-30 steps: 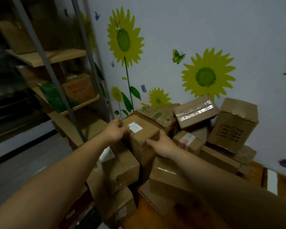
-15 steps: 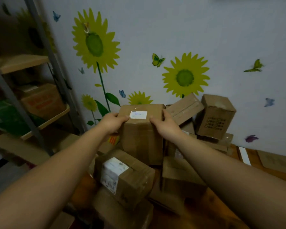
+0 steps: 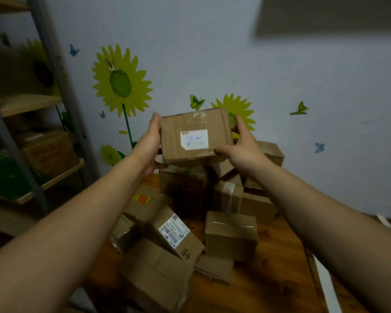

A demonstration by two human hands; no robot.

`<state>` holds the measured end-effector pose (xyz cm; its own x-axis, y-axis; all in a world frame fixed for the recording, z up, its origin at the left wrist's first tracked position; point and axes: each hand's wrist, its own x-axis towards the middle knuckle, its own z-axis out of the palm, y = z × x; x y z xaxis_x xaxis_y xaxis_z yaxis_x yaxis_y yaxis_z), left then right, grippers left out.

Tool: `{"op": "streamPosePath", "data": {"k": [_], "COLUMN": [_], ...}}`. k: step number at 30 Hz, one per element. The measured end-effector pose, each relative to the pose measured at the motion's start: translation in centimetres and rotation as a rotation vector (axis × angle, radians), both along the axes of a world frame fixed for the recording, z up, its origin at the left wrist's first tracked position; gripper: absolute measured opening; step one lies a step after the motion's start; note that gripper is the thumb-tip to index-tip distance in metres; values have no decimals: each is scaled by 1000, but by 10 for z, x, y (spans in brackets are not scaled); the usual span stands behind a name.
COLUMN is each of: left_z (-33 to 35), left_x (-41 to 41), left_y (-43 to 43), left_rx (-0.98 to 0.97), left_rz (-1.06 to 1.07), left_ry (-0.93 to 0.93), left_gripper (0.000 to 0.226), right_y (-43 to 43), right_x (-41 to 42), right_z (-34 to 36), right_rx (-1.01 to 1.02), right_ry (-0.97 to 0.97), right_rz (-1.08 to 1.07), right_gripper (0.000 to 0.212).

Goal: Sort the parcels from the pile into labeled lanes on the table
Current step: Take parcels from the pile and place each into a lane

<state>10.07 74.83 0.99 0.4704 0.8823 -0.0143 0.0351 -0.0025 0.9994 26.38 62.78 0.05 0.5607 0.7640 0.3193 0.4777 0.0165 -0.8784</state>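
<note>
Parcel (image 3: 195, 136) lifted above pile (image 3: 185, 233), hands (image 3: 150, 144) (image 3: 244, 149) gripping side edges.

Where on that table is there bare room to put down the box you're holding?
Bare table shows right of the taped box, as far as the white strip, and on toward the camera. The pile crowds the left and centre, with only slivers of wood between boxes. The parcel is held above it.

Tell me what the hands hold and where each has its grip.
Both hold one labelled cardboard parcel, raised above the pile: the left hand on its left side, the right hand on its right side near the lower corner.
</note>
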Motion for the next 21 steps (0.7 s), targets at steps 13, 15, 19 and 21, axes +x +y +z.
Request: {"op": "streamPosePath", "data": {"k": [13, 15, 19, 21], "left_z": [-46, -57, -72, -76], "left_x": [152, 182, 236, 262], "left_y": [-198, -224, -271, -295], "left_rx": [139, 144, 141, 136], "left_rz": [-307, -370, -416, -455], "left_ry": [-7, -21, -1, 3], "left_gripper": [70, 68, 68, 64], "right_y": [-233, -272, -337, -362], "right_x": [118, 138, 174, 193], "right_z": [-21, -28, -43, -52], "right_rx": [-40, -60, -82, -89], "right_ry": [144, 141, 172, 186], "right_rz": [-261, -256, -309, -364], "right_gripper": [60, 69, 71, 72]}}
